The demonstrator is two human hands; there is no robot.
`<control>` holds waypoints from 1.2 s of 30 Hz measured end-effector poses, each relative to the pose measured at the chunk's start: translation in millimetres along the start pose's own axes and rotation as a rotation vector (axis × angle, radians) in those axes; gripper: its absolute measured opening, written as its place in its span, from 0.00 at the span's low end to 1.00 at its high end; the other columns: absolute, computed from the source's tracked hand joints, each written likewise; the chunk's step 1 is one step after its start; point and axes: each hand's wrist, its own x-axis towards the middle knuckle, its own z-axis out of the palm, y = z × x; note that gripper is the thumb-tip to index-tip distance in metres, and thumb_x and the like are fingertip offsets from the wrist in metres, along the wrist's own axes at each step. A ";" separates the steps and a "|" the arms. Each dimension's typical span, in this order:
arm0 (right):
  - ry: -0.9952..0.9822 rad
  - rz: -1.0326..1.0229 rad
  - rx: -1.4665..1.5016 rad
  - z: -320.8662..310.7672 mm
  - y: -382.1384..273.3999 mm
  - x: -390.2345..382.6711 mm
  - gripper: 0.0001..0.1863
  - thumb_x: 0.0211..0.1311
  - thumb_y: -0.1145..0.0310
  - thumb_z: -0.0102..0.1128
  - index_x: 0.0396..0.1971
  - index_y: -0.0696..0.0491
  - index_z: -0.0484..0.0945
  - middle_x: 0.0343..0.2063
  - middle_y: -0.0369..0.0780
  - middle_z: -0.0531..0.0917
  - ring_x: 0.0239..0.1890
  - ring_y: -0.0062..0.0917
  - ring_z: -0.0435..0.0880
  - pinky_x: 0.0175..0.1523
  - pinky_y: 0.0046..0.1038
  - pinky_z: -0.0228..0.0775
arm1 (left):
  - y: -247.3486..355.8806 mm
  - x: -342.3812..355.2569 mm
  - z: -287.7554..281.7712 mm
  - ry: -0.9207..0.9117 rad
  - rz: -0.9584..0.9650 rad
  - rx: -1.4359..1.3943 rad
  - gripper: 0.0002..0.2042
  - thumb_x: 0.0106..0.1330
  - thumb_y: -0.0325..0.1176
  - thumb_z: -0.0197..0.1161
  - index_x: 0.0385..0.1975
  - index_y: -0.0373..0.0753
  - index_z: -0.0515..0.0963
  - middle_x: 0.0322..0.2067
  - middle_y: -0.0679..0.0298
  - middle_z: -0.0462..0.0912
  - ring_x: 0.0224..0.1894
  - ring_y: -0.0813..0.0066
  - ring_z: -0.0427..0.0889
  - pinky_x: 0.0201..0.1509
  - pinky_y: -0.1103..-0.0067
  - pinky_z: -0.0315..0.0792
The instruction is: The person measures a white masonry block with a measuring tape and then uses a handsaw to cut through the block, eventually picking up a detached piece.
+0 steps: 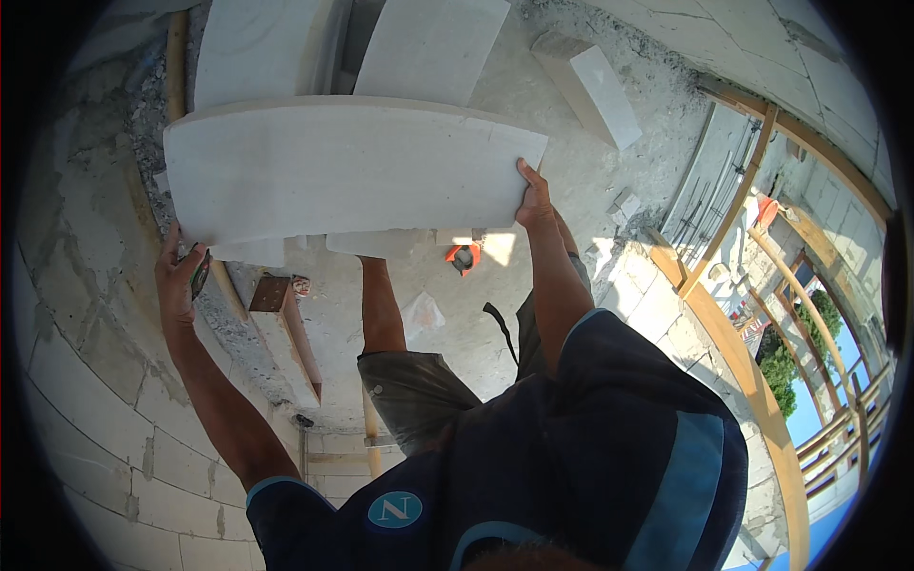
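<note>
A long white aerated concrete block (352, 171) spans the space in front of me, its broad face toward me. My right hand (535, 198) grips its right end, the thumb on the near face and the other fingers mostly hidden behind. At the lower left corner, my left hand (179, 276) presses against the end with its fingers. A small dark object with a greenish edge (200, 272) sits in that palm; its kind is unclear. Behind the held block stand two more white blocks, one at the left (267, 52) and one beside it (428, 48).
Another block (590, 90) lies on the concrete floor at the far right. An orange and grey item (464, 258) is on the floor near my legs. To the left, a wooden piece (286, 328) lies by the block wall (124, 419). Timber framing (733, 381) edges an opening at right.
</note>
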 end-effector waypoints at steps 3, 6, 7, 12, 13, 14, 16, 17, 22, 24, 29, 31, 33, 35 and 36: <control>0.007 -0.002 0.031 -21.8 7.7 8.4 0.40 0.61 0.50 0.71 0.67 0.55 0.67 0.61 0.46 0.76 0.65 0.41 0.72 0.71 0.48 0.63 | 9.1 0.5 15.3 -0.026 0.027 0.027 0.41 0.59 0.31 0.72 0.72 0.22 0.61 0.59 0.51 0.78 0.49 0.71 0.82 0.53 0.79 0.76; -0.021 -0.011 0.050 -33.0 11.4 8.8 0.41 0.61 0.48 0.71 0.67 0.57 0.68 0.61 0.46 0.77 0.65 0.40 0.73 0.71 0.48 0.63 | 10.4 4.1 24.4 -0.015 0.050 0.029 0.42 0.58 0.31 0.72 0.72 0.23 0.61 0.57 0.53 0.80 0.47 0.74 0.83 0.50 0.81 0.76; -0.028 -0.011 0.054 -34.8 12.3 7.3 0.41 0.61 0.48 0.71 0.67 0.57 0.67 0.62 0.46 0.77 0.65 0.41 0.73 0.71 0.48 0.63 | 12.4 4.2 26.3 -0.015 0.049 0.035 0.42 0.58 0.31 0.72 0.72 0.23 0.61 0.57 0.53 0.80 0.47 0.74 0.83 0.50 0.81 0.76; -0.025 0.053 0.037 -20.8 11.9 0.0 0.43 0.61 0.46 0.71 0.68 0.57 0.67 0.63 0.45 0.76 0.67 0.40 0.72 0.73 0.45 0.61 | 11.9 3.8 8.5 -0.037 -0.004 0.079 0.39 0.58 0.30 0.72 0.72 0.28 0.65 0.53 0.53 0.83 0.40 0.78 0.81 0.47 0.81 0.75; -0.042 0.059 0.036 -25.4 11.5 -0.4 0.43 0.61 0.46 0.71 0.68 0.57 0.67 0.63 0.45 0.76 0.67 0.40 0.72 0.73 0.45 0.61 | 16.2 2.6 9.4 -0.020 -0.002 0.078 0.39 0.58 0.30 0.72 0.72 0.28 0.65 0.53 0.53 0.83 0.40 0.78 0.81 0.47 0.81 0.75; -0.028 0.033 -0.025 -30.2 10.9 -2.1 0.44 0.61 0.45 0.70 0.69 0.57 0.66 0.65 0.46 0.74 0.69 0.39 0.70 0.73 0.44 0.59 | 19.7 1.7 12.0 0.021 0.006 0.212 0.38 0.59 0.32 0.73 0.72 0.32 0.67 0.52 0.56 0.83 0.38 0.79 0.80 0.46 0.81 0.75; 0.029 0.005 -0.119 -27.3 -0.7 -2.6 0.46 0.63 0.42 0.68 0.71 0.57 0.64 0.68 0.46 0.70 0.71 0.38 0.67 0.75 0.43 0.56 | 26.9 -0.6 22.4 0.191 0.116 0.360 0.33 0.62 0.38 0.75 0.68 0.39 0.74 0.46 0.63 0.86 0.34 0.80 0.78 0.44 0.80 0.75; 0.065 0.031 -0.156 -22.8 -8.4 -8.6 0.47 0.64 0.41 0.67 0.72 0.58 0.63 0.69 0.46 0.69 0.72 0.38 0.65 0.75 0.42 0.55 | 32.4 -2.4 26.4 0.226 0.111 0.371 0.33 0.62 0.38 0.75 0.68 0.39 0.74 0.46 0.63 0.86 0.34 0.80 0.78 0.44 0.80 0.75; 0.335 -0.023 -0.514 -9.6 -68.0 -29.1 0.47 0.67 0.40 0.64 0.71 0.64 0.63 0.71 0.49 0.68 0.73 0.38 0.64 0.76 0.37 0.52 | 96.3 38.0 58.4 0.601 0.470 0.495 0.23 0.60 0.45 0.75 0.51 0.38 0.85 0.42 0.56 0.88 0.41 0.65 0.86 0.49 0.74 0.77; 0.375 -0.139 -0.783 -44.2 -87.6 -21.4 0.44 0.68 0.43 0.64 0.70 0.63 0.65 0.70 0.52 0.69 0.73 0.38 0.65 0.75 0.36 0.55 | 146.0 70.3 96.6 0.545 0.643 0.619 0.22 0.61 0.47 0.73 0.48 0.38 0.85 0.44 0.51 0.87 0.45 0.58 0.87 0.52 0.70 0.78; 0.413 -0.170 -1.079 -77.1 -118.9 -54.6 0.41 0.66 0.44 0.67 0.67 0.60 0.70 0.66 0.54 0.75 0.70 0.44 0.71 0.71 0.38 0.63 | 176.2 215.6 155.1 0.400 0.787 0.969 0.24 0.65 0.50 0.66 0.53 0.38 0.83 0.47 0.50 0.86 0.52 0.52 0.85 0.57 0.62 0.78; 0.385 -0.102 -1.325 -86.3 -119.5 -71.8 0.40 0.65 0.45 0.67 0.66 0.60 0.72 0.63 0.54 0.77 0.67 0.44 0.75 0.69 0.38 0.66 | 157.4 260.8 141.0 0.375 0.774 1.087 0.23 0.65 0.48 0.66 0.53 0.38 0.82 0.45 0.52 0.88 0.51 0.51 0.85 0.57 0.64 0.78; 0.421 -0.095 -1.317 -117.0 -120.2 -83.1 0.39 0.65 0.45 0.68 0.66 0.59 0.73 0.63 0.54 0.78 0.65 0.44 0.76 0.68 0.38 0.67 | 151.4 288.1 142.5 0.478 0.669 1.171 0.28 0.67 0.55 0.62 0.58 0.40 0.80 0.54 0.49 0.83 0.56 0.47 0.82 0.61 0.57 0.76; 0.530 -0.097 -1.338 -170.6 -136.1 -104.9 0.39 0.64 0.45 0.68 0.65 0.59 0.73 0.62 0.54 0.79 0.63 0.45 0.79 0.66 0.38 0.69 | 138.3 281.9 209.8 0.458 0.568 1.125 0.34 0.67 0.60 0.62 0.62 0.38 0.76 0.56 0.48 0.80 0.59 0.43 0.79 0.63 0.56 0.74; 0.531 -0.086 -1.323 -171.5 -136.0 -108.1 0.39 0.64 0.45 0.68 0.65 0.59 0.73 0.62 0.54 0.79 0.63 0.45 0.79 0.66 0.38 0.69 | 133.2 285.1 205.9 0.452 0.576 1.140 0.34 0.67 0.60 0.62 0.62 0.38 0.76 0.56 0.48 0.80 0.59 0.43 0.79 0.63 0.56 0.74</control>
